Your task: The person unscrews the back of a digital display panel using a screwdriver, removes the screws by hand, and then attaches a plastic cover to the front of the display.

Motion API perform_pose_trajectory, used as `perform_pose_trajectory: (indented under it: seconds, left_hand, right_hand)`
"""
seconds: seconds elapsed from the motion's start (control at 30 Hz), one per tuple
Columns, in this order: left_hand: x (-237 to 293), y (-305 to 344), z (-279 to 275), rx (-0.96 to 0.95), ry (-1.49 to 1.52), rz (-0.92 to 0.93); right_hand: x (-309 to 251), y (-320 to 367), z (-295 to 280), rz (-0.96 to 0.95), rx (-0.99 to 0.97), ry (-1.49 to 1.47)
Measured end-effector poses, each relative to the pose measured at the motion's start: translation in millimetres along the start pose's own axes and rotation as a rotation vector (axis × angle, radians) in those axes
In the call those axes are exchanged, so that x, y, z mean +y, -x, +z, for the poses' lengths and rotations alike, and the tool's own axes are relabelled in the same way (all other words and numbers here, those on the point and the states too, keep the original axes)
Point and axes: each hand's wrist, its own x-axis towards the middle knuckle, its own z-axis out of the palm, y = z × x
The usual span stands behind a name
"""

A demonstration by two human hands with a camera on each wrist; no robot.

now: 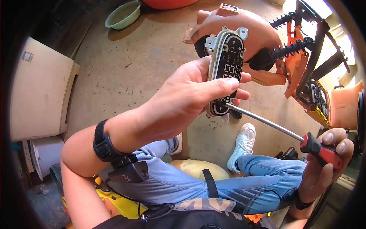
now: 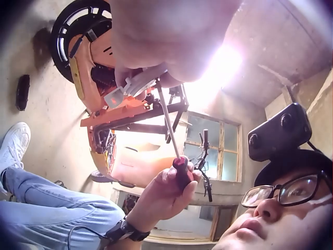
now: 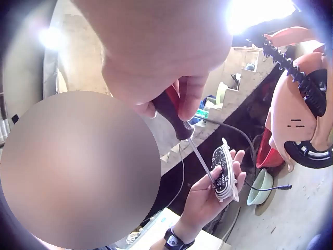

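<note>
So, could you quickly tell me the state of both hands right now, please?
Left hand: closed, gripping the display panel.
Right hand: closed, gripping the red-handled screwdriver.

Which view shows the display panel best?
The head view: the display panel faces the camera, digits visible. The right wrist view shows it small and tilted; the left wrist view shows only a blurred part.

A right hand (image 2: 158, 195) grips a red-handled screwdriver (image 2: 171, 133), its shaft rising to a white panel (image 2: 136, 86) held by the left hand (image 2: 171, 31), in front of an orange scooter (image 2: 99, 67). A white shoe (image 2: 13, 146) lies left of the scooter.
</note>
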Motion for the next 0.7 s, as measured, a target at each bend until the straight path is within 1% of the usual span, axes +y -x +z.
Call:
perform_pose_trajectory:
  seconds: [0.27,0.47,0.53,0.57,0.63,0.7]
  left_hand:
    - [-7,-1,-2,0.047,-0.138,0.013]
    - [-10,-1,0,0.127,-0.206,-0.002]
    - [-12,-2,0,0.143,-0.216,0.005]
    - [-12,-2,-1,0.153,-0.219,0.001]
    - [-13,-2,-1,0.163,-0.221,-0.009]
    - [-14,-1,-1,0.174,-0.189,-0.011]
  right_hand:
    - [-6,5,7,0.016,0.019,0.025]
    - [-5,10,4,0.041,-0.030,-0.067]
    - [7,7,-7,-0.143,-0.166,0.075]
    - [5,8,-6,-0.137,-0.166,0.075]
    - [-5,9,6,-0.011,0.010,0.164]
    - [-6,10,14,0.001,0.041,0.177]
